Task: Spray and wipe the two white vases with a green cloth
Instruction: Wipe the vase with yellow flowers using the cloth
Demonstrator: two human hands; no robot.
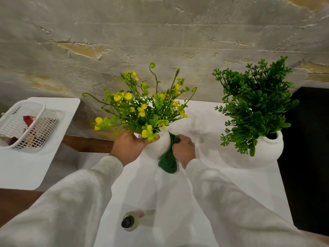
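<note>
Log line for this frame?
phase: wiping | left hand: grips yellow-flower vase | right hand: grips green cloth against it | spray bottle: unheld | leafy vase: untouched

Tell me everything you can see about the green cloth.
The green cloth is dark green, soft-looking fabric, bunched up. The right hand grips it and presses its upper end against the side of the white vase with yellow flowers, which the left hand holds near the neck. Its lower end hangs loose below the hand.

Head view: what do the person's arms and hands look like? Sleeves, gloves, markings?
Bare left hand and right hand, no gloves; small dark mark on the right hand's back. Both arms wear loose off-white long sleeves with ribbed cuffs.
</note>
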